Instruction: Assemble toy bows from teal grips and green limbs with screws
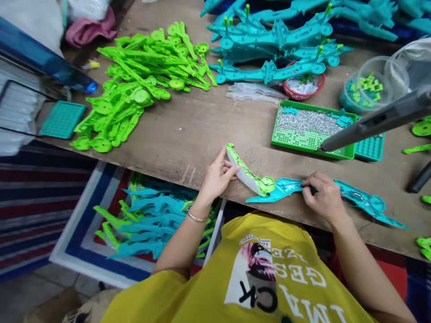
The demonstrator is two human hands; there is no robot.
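Note:
A long teal plastic body part (286, 187) lies along the table's front edge, with thin dark wire running on it. At its left end a lime green plastic arm (268, 183) joins it by a round disc and slants up to the left. A clear, pale plastic cover piece (247, 178) lies along the green arm. My left hand (218, 176) pinches the cover and the green arm near their upper end. Over the middle of the teal body part, my right hand (321, 193) is closed on it; something small and dark shows under its fingers, too hidden to name.
Piled green arms (144, 80) lie at left, stacked teal parts (269, 45) at the back. A green tray (303, 130) holds many screws. A grey rod-like tool (377, 119) reaches over it. A red basket (305, 95) and clear tubs (368, 105) stand behind.

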